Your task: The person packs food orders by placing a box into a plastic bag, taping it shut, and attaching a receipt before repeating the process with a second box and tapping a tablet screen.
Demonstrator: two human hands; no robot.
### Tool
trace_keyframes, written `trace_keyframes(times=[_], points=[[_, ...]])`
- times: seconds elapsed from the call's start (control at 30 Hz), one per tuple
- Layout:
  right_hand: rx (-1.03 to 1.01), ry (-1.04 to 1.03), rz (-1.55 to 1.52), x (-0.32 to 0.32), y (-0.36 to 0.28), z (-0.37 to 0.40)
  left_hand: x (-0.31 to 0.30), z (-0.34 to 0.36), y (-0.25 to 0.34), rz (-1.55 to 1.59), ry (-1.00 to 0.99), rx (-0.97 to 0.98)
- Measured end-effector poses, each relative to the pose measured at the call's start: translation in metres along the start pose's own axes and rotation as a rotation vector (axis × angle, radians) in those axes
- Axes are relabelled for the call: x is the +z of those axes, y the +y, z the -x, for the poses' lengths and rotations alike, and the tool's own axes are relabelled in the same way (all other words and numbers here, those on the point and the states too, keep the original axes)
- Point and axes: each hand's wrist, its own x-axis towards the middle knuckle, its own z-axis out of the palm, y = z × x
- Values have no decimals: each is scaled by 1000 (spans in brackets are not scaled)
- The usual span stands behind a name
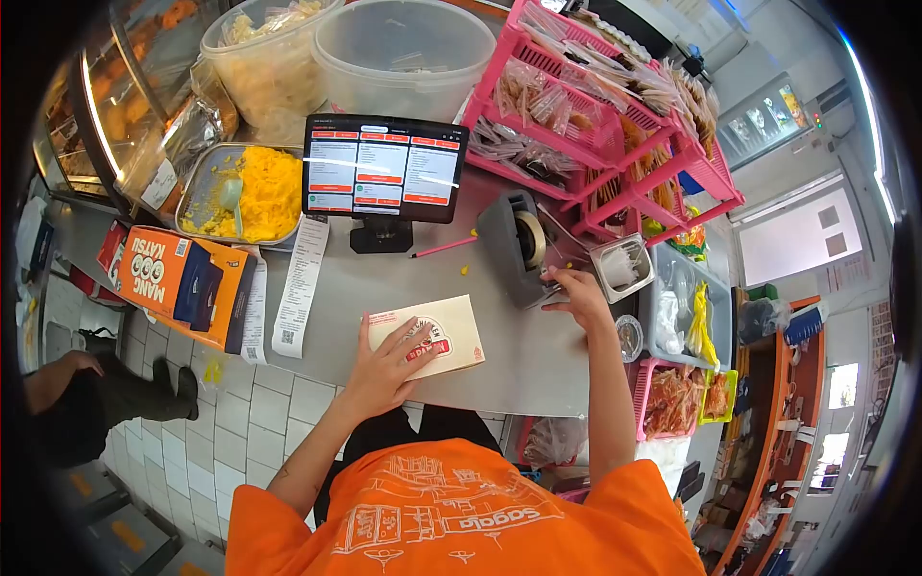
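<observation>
A: What are the hands doing?

B: A person in an orange shirt (461,509) is standing at a grey counter (523,374). The left hand (386,370) is lying across a cream cardboard box (461,331), its fingers stretched out and slightly spread, resting on the top rather than wrapping around it. The right hand (579,296) is curling its fingers at the near end of a grey tape dispenser (504,254); whether they are pinching any tape, I cannot tell.

A: Where is the box sitting?

B: It is sitting near the counter's front edge, directly before the person, left of the dispenser and apart from it. A tablet (384,178) is standing beyond it, and a long receipt (298,288) is lying to its left.

A: What is doing this well asking for?

B: Steadiness, I would judge: the left palm pressing lightly, so the card is not denting, and the right fingertips staying wary of any cutting edge. If tape is coming free, pulling it straight should be preventing twists.

A: Which way is the box pointing?

B: Its printed face is facing up. Its long axis is running roughly left to right, the right end angling slightly away from the person.
</observation>
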Motion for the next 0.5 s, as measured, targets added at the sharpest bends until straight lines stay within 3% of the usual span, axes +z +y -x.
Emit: trace_keyframes(times=[0.07,0.13,0.17,0.23,0.3,0.37,0.5], points=[[6,-65,-35,-6,6,1,4,0,6,2,27,-18],[-226,-56,-513,-10,28,8,3,1,7,-25,18,-41],[-228,-61,-503,-9,42,8,3,-1,6,-22,28,-47],[-554,-8,-545,1,77,12,2,0,6,21,11,-44],[-529,50,-469,9,99,10,3,0,6,19,5,-48],[-592,236,-69,14,114,0,4,-1,7,15,5,-59],[-704,443,136,24,107,-1,2,-3,13,7,37,-66]])
